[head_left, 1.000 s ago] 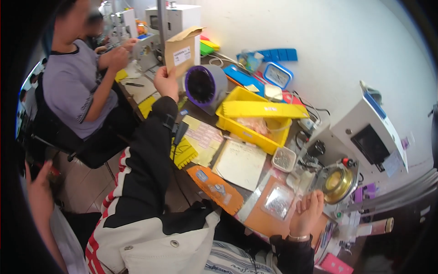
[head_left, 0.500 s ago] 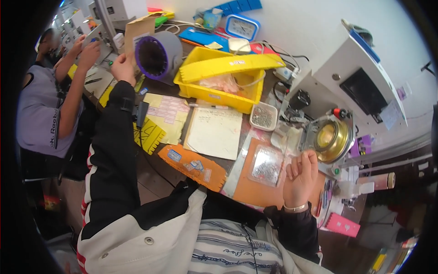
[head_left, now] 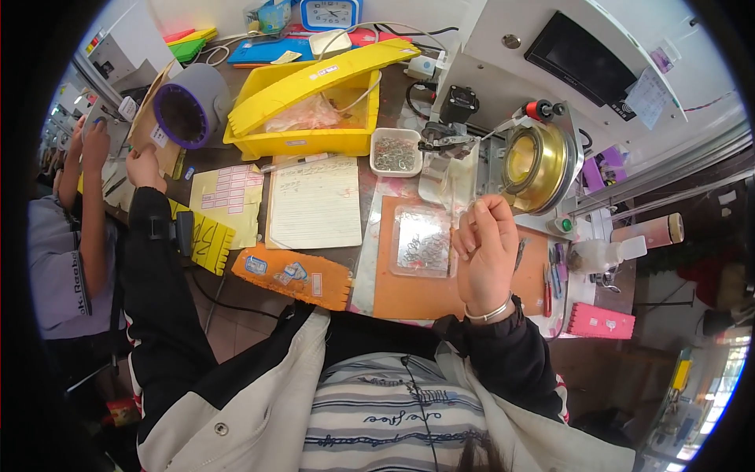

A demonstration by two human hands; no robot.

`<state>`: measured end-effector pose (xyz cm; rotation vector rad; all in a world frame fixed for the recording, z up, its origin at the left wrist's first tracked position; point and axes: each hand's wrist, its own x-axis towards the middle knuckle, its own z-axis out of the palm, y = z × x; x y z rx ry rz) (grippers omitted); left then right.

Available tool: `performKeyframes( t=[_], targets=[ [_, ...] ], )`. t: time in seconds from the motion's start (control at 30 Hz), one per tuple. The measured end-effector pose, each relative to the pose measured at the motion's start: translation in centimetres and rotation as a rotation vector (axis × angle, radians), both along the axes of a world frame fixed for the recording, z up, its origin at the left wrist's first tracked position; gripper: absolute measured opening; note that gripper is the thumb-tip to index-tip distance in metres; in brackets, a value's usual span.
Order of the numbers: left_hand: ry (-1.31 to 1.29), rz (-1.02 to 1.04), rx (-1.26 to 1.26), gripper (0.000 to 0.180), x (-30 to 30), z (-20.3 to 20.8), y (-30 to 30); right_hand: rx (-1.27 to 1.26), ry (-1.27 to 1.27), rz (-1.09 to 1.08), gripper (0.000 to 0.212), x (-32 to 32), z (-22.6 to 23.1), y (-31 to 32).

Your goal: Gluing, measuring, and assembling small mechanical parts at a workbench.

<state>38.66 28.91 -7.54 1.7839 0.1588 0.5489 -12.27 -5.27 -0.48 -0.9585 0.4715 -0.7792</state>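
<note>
My left hand point(head_left: 146, 171) is at the far left, fingers bent in at the lower end of a brown cardboard piece point(head_left: 147, 110). Whatever those fingers hold is hidden. Beside it lies a grey cylinder with a purple rim point(head_left: 182, 116). On the right, my right hand point(head_left: 486, 256) is raised, thumb and fingertips pinched together; anything between them is too small to name. Just left of it is a clear square tray point(head_left: 422, 241) holding small metal pieces, on an orange mat point(head_left: 393, 295). A machine with a gold round spool point(head_left: 531, 169) stands beyond the right hand.
A yellow bin point(head_left: 252, 145) stands at the back, near a white tub of small metal parts point(head_left: 396, 153). An open notebook point(head_left: 314, 206) and an orange toothed plate point(head_left: 292, 277) lie centrally. Pens and a pink plate point(head_left: 602, 321) are at right. A co-worker point(head_left: 59, 259) sits left.
The view has shifted, so most table things appear further left and higher. My left hand sits lower along the cardboard. My right hand stays pinched, now overlapping the tray's right edge.
</note>
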Motion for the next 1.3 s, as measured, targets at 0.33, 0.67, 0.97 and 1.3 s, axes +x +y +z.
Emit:
performKeyframes(
  t=[0.33,0.67,0.97,1.3],
  targets=[
    [-0.449,-0.053,0.042,0.044,-13.4,8.7,-4.0,0.012,0.015,0.000,0.006,-0.1,0.1,0.2],
    [-0.258,-0.703,0.023,0.016,-23.3,13.1,-9.1,-0.038,-0.026,0.011,0.007,0.1,-0.1,-0.3],
    [-0.019,-0.922,0.325,0.016,-31.6,12.1,-10.0,-0.057,-0.028,0.010,0.006,0.4,-1.4,-0.1],
    [0.348,-1.112,0.362,0.020,-39.3,8.1,-7.8,-0.049,-0.116,0.014,0.007,-0.1,-0.8,-0.3]
  ],
)
